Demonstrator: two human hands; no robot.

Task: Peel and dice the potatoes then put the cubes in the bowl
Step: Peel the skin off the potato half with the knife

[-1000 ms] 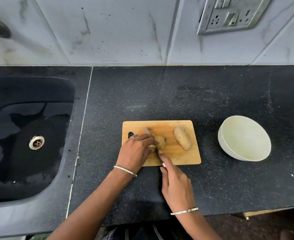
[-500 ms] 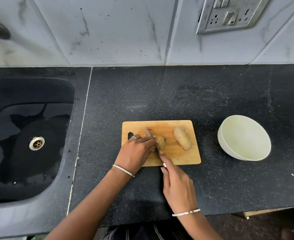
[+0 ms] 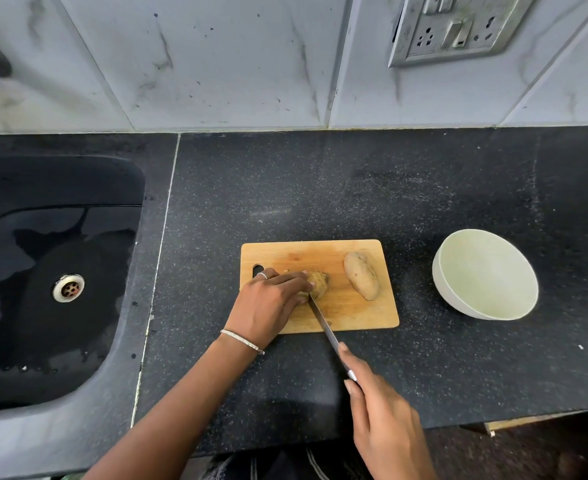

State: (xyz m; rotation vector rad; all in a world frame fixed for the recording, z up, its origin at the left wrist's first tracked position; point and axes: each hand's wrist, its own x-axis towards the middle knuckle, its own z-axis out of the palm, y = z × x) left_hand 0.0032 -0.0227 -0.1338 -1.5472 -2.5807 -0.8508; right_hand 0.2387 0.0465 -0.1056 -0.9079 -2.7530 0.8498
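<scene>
A wooden cutting board [image 3: 355, 317] lies on the black counter. My left hand [image 3: 268, 306] holds a brown potato [image 3: 320, 284] down on the board, fingers curled over its left part. My right hand [image 3: 386, 424] grips the handle of a knife [image 3: 323, 323], forefinger along the spine; the blade runs up and left with its tip at the potato's near side. A second whole, unpeeled potato [image 3: 362, 280] lies at the board's right end. A pale empty bowl [image 3: 486, 275] stands to the right of the board.
A black sink [image 3: 53, 271] with a metal drain fills the left side, a tap at the far left. Tiled wall with a switch and socket plate [image 3: 455, 26] behind. The counter's front edge runs just below my right hand.
My right hand has drawn back toward me and to the right, pulling the knife so its blade now shows. The left hand stays on the potato.
</scene>
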